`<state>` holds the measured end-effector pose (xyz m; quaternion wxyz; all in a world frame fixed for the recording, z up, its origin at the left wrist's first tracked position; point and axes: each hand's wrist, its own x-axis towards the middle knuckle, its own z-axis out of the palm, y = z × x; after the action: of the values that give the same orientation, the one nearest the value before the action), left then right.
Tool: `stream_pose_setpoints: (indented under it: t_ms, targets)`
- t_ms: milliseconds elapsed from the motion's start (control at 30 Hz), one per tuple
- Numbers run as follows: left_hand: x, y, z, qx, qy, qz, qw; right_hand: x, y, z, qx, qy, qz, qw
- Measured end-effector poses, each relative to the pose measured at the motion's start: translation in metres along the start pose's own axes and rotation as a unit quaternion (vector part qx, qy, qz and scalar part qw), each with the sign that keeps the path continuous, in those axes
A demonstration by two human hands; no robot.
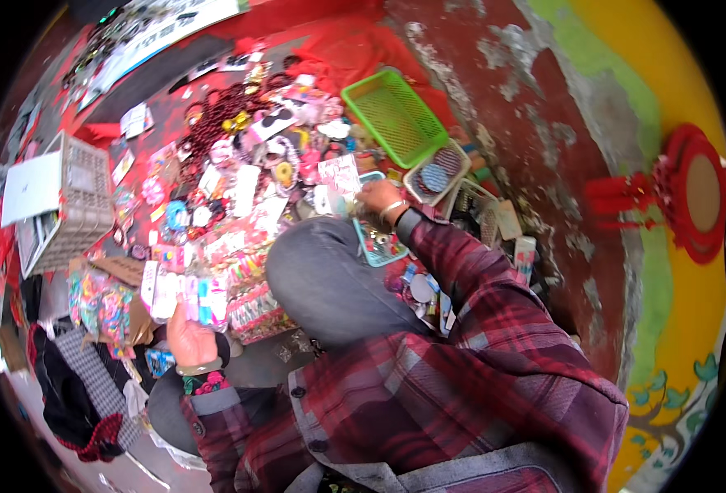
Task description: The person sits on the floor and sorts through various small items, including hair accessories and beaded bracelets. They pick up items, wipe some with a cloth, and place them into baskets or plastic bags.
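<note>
My left hand (192,338), a bracelet on its wrist, is low on the left. Its fingers close on a white and pastel package (164,289) with pink and teal parts, partly hidden by the hand. My right hand (380,197) is bent over a small teal basket (385,260) of small trinkets. Its fingers are pinched together; what they hold, if anything, I cannot make out. A white card with pink print (341,176) lies just beyond those fingertips. Between the two hands rises my knee in grey trousers (318,275).
A bright green basket (396,115) and a cream basket (453,177) with round blue and brown items stand beyond my right hand. Dark red beads (215,123) and hair accessories spread over red cloth. A grey crate (83,185) stands left, a red round-framed mirror (700,193) right.
</note>
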<state>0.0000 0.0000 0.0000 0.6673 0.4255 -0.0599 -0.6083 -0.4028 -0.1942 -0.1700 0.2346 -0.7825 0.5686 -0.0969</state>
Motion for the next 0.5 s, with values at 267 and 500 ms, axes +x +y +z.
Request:
stream_pose_setpoints:
  t_ms: [267,500]
  targets:
    - [-0.015,-0.010,-0.010,0.014,0.022,0.001,1.000,-0.189,0.035,-0.025,0.095,-0.081,0.262,0.957]
    - [-0.023,-0.009,-0.008,-0.006,-0.011,-0.025,1.000,-0.277,0.093,-0.010,-0.066,-0.295,0.222,0.927]
